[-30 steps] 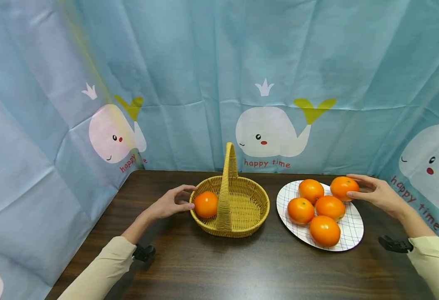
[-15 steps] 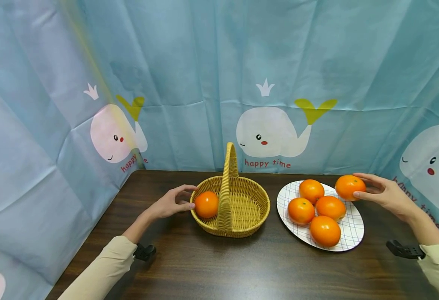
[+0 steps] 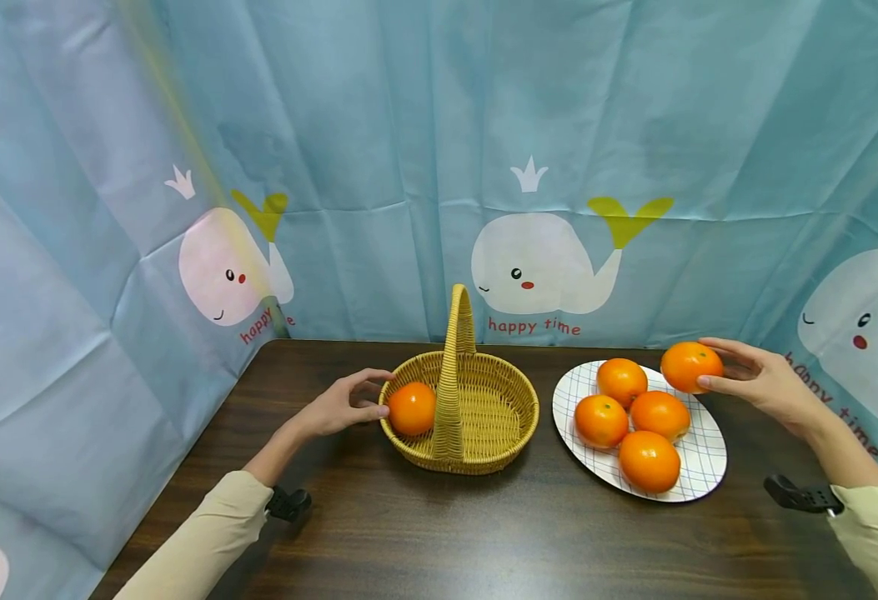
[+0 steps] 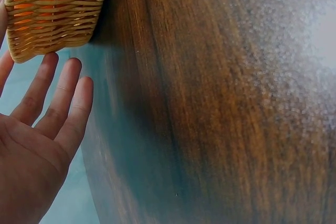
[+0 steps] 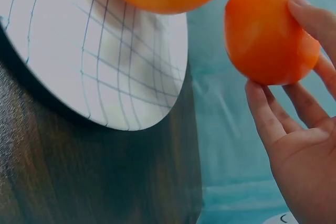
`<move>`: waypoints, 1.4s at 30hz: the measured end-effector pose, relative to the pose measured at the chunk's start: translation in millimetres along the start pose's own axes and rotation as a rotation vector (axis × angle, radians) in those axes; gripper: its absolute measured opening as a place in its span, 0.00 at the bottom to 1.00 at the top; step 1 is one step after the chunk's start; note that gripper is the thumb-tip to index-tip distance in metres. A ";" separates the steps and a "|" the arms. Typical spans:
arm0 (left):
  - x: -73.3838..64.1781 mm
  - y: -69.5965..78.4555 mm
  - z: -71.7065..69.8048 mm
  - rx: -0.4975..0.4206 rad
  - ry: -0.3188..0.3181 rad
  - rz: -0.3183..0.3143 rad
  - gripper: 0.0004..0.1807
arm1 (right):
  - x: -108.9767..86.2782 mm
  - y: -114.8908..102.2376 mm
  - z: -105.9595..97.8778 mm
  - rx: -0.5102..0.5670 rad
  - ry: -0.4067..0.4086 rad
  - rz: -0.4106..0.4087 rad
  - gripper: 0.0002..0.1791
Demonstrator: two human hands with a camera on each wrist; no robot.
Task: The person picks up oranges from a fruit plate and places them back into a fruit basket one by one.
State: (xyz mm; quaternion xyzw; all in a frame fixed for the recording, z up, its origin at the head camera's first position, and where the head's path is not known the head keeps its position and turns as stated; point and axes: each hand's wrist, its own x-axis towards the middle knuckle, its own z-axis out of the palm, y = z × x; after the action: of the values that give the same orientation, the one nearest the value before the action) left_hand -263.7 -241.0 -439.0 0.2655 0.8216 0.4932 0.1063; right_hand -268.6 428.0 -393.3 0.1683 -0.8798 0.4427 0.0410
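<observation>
My right hand (image 3: 765, 387) grips an orange (image 3: 691, 367) by its right side, thumb and fingertips spread around it. That orange hangs above the back right rim of a white plate (image 3: 704, 467) with a thin grid pattern. The right wrist view shows the held orange (image 5: 270, 35) apart from the plate. Several oranges, one in front (image 3: 649, 462), lie on the plate. My left hand (image 3: 337, 407) touches the left side of a yellow wicker basket (image 3: 406, 450) with thumb and fingertips. Inside the basket's left half lies one orange (image 3: 412, 409). In the left wrist view, the other fingers (image 4: 63, 85) extend loosely.
The basket's tall arched handle (image 3: 449, 392) rises across its middle. Both basket and plate stand on a dark wooden table (image 3: 484, 533). Behind the table's back edge hangs a light blue curtain (image 3: 378, 167) with whale prints. Black straps (image 3: 288, 504) circle the wrists.
My right hand first drew the orange to the right, then lifted it slightly up and back to the left. The left hand and basket look unmoved.
</observation>
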 end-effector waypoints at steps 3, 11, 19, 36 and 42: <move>0.3 -0.4 0.2 -0.006 -0.002 -0.001 0.30 | 2.6 -4.7 0.5 -0.007 -0.001 -0.001 0.35; 0.2 1.0 0.8 0.012 0.003 -0.003 0.30 | 13.2 -16.1 9.9 0.019 0.022 -0.010 0.34; -0.3 1.7 1.3 -0.007 -0.001 -0.018 0.31 | 20.3 -30.0 20.3 0.072 0.024 -0.027 0.33; -0.1 -3.0 -0.5 0.020 0.050 0.042 0.31 | 36.2 -49.7 45.1 0.166 -0.018 -0.062 0.33; 0.0 -3.5 -0.6 0.033 0.048 0.050 0.31 | 45.7 -62.9 57.7 0.182 -0.056 -0.058 0.33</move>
State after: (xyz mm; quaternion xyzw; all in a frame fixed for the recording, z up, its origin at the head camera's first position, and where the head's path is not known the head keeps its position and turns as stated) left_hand -265.1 -242.8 -441.8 0.2760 0.8250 0.4881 0.0698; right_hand -286.2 335.7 -369.9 0.2091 -0.8315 0.5144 0.0138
